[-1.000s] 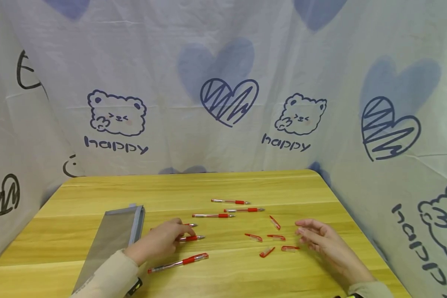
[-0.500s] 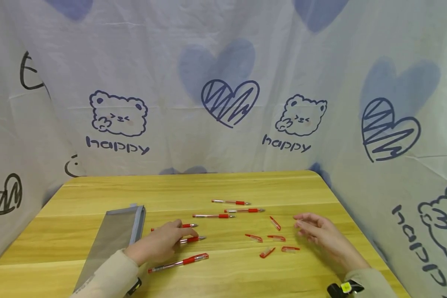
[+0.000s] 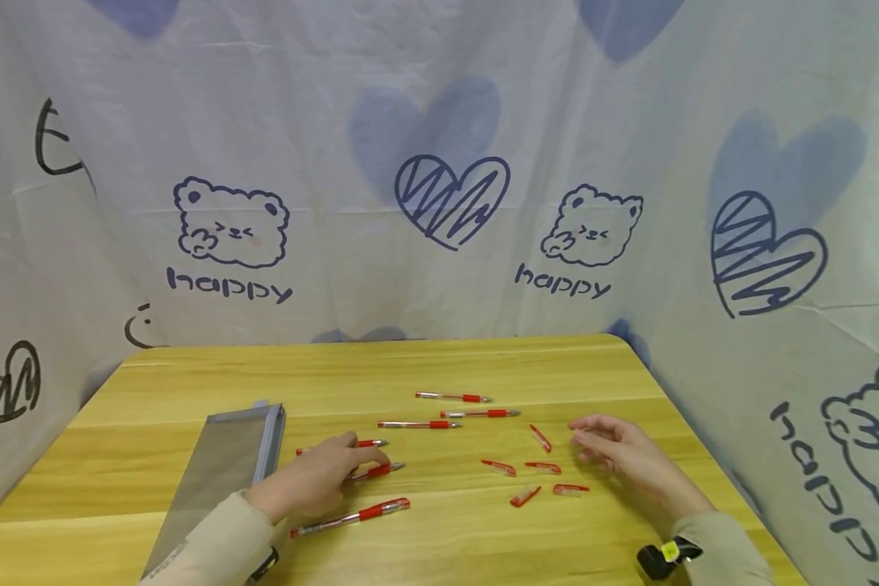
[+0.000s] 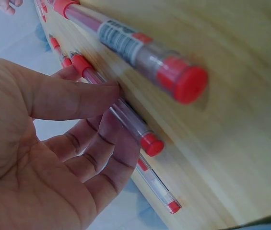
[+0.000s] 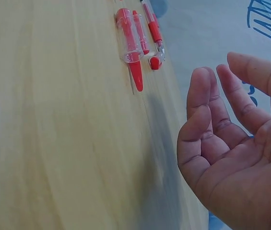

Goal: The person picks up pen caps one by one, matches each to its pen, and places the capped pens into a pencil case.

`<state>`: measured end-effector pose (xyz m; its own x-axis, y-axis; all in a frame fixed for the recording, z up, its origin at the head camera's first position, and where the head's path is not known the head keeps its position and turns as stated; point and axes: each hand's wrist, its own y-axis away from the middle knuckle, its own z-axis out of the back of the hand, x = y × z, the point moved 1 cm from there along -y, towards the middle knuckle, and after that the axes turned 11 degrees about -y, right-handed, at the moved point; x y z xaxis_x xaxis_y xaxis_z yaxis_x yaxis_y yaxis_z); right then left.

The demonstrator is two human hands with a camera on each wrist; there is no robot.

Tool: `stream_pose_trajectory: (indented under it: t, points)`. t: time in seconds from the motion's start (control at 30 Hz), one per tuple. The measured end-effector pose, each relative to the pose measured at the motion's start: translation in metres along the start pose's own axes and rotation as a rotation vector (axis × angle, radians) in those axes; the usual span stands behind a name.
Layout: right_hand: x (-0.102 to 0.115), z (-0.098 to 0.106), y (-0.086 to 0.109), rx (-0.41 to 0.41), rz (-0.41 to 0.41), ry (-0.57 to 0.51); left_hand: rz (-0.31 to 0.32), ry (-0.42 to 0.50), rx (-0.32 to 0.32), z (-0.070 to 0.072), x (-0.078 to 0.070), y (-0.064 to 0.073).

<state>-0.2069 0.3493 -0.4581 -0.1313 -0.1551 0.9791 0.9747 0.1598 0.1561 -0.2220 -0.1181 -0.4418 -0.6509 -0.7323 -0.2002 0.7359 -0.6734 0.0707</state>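
In the head view my left hand is over an uncapped red gel pen, its front end sticking out past the fingers. The left wrist view has the thumb and fingers pinching that pen's clear barrel, which lies at the table surface. A capped red pen lies nearer the front, and another uncapped pen just beyond the hand. On the right, my right hand hovers with loosely bent fingers and holds nothing. Several red pen caps lie to its left.
Further back lie three uncapped pens, the nearest of them a red pen. A grey zippered pouch rests by the left forearm. The wooden table meets hanging printed cloth at the back and sides.
My right hand has drifted slightly left and away from me, nearer the loose caps. The left hand stays at its pen almost unmoved.
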Motion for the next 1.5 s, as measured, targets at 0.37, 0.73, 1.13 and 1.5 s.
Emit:
stream_pose_trajectory:
  t: [0.37,0.73,1.13,1.5]
  points:
    - [0.005,-0.008,-0.007,0.072,-0.035,0.102,-0.023,0.045,0.021,-0.001,0.002,0.000]
    - [0.005,-0.012,-0.013,0.092,-0.008,0.152,0.026,0.063,0.055,0.001,0.001,0.001]
    - [0.001,-0.018,-0.019,0.093,0.022,0.206,0.051,0.068,0.074,0.008,-0.005,0.004]
    - [0.003,-0.022,-0.022,0.091,0.026,0.252,0.015,0.128,0.063,0.012,-0.009,0.006]
